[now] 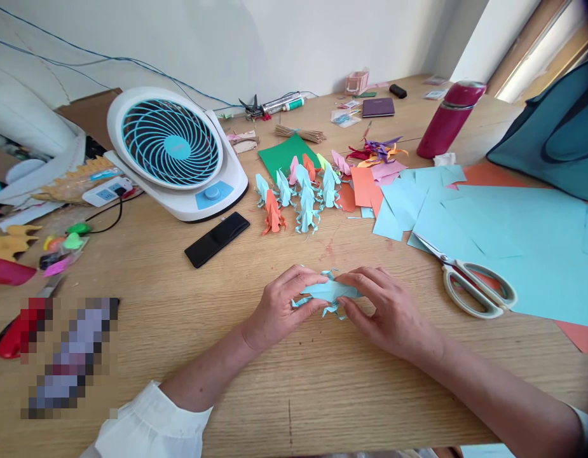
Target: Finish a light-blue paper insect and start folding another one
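Observation:
A light-blue folded paper figure [329, 291] with thin bent legs lies low over the table between my hands. My left hand [287, 296] pinches its left end between thumb and fingers. On the opposite end, my right hand [382, 305] grips it the same way. The fingers cover parts of both ends. Farther back stand several finished-looking paper figures, mostly light blue, with an orange one [273, 213] at the front left of the group. White-handled scissors [475, 283] rest to the right, their blades over blue paper sheets [508, 235].
Behind the left hand are a black phone [217, 240] and a white fan [174, 152]. A red thermos [449, 121] and a teal bag [555, 133] stand at the right. Green paper [284, 151] and orange paper [365, 187] lie at the back. A red-handled cutter [17, 331] sits far left.

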`<state>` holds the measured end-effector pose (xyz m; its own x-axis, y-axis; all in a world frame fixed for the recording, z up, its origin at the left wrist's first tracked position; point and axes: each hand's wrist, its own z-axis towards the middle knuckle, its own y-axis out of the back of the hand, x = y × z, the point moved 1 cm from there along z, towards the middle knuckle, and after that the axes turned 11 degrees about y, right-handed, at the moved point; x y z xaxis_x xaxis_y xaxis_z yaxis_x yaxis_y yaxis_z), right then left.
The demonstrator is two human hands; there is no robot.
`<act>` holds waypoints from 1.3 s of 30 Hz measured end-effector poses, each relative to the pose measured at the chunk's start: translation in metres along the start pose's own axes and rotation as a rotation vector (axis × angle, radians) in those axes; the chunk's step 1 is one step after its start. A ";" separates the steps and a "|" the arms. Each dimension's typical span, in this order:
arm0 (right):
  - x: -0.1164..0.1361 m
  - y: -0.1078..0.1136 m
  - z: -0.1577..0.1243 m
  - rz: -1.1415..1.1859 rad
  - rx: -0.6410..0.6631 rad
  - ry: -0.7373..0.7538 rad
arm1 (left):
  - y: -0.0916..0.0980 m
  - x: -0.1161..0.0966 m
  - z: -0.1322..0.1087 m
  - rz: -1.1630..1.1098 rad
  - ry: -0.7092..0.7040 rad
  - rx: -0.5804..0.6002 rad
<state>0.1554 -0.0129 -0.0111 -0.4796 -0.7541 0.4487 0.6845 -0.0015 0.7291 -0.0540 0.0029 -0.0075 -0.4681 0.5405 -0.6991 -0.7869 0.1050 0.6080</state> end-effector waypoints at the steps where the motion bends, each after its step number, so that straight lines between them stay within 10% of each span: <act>1: 0.000 -0.001 0.000 -0.004 0.009 -0.008 | 0.000 0.000 -0.001 0.038 -0.019 0.001; 39: -0.005 0.002 0.000 0.136 -0.063 -0.146 | 0.014 0.008 0.010 0.132 -0.007 -0.053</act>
<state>0.1590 -0.0097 -0.0122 -0.4516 -0.6472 0.6142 0.7790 0.0496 0.6250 -0.0652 0.0168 -0.0009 -0.5663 0.5523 -0.6117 -0.7390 -0.0116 0.6736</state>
